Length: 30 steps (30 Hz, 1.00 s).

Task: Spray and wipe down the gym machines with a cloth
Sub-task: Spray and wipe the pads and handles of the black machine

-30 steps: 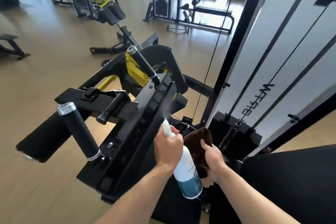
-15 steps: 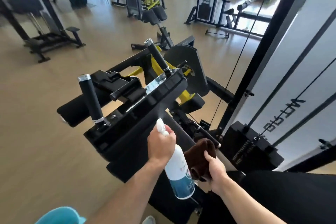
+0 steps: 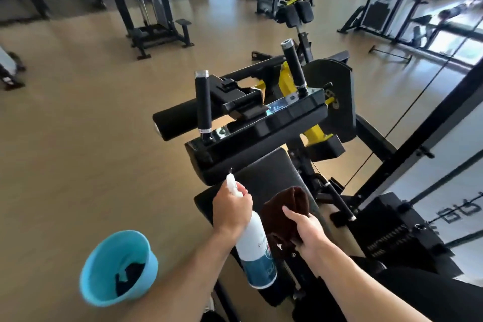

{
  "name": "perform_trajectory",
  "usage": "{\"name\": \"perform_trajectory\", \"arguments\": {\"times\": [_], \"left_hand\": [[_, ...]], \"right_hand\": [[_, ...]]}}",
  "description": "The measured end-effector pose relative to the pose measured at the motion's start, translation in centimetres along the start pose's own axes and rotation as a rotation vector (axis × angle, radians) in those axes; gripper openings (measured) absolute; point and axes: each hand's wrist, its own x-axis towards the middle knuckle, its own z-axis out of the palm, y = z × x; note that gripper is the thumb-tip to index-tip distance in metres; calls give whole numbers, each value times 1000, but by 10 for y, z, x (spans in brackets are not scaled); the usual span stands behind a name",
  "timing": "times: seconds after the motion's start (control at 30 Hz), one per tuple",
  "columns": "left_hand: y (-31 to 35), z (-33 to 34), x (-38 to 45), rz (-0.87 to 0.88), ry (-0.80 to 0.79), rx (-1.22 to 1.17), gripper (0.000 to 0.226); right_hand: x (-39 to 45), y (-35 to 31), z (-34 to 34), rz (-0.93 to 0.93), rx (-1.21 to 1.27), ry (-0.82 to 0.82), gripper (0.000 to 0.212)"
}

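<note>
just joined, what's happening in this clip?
A person is cleaning a gym machine. The left hand grips a white spray bottle, nozzle aimed at the machine's black pad. The right hand holds a brown cloth just beside it, over the seat pad, not yet wiping. A blue bucket sits on the floor to the left.

Two hands are seen, the left hand and the right hand. One spray bottle and one brown cloth are counted. One blue bucket is seen on the floor, with one dark item lying in it. On the nearest machine, two upright black grips capped in silver and one long black roller pad are counted.
</note>
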Motion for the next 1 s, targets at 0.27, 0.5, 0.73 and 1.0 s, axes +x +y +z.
{"name": "perform_trajectory", "arguments": {"times": [0.27,0.5,0.73,1.0], "left_hand": [[-23,-25,13,-66,28,-40,11],[-22,-38,18,77,22,-44,19],[-3,-49,34,125,-11,-89,9],[21,-29,49,233,-216,-9,9]], "right_hand": [[11,18,31,42,-54,38,31],[15,29,50,42,-112,68,24],[20,25,62,36,-107,91,28],[14,14,47,14,-56,143,24]]}}
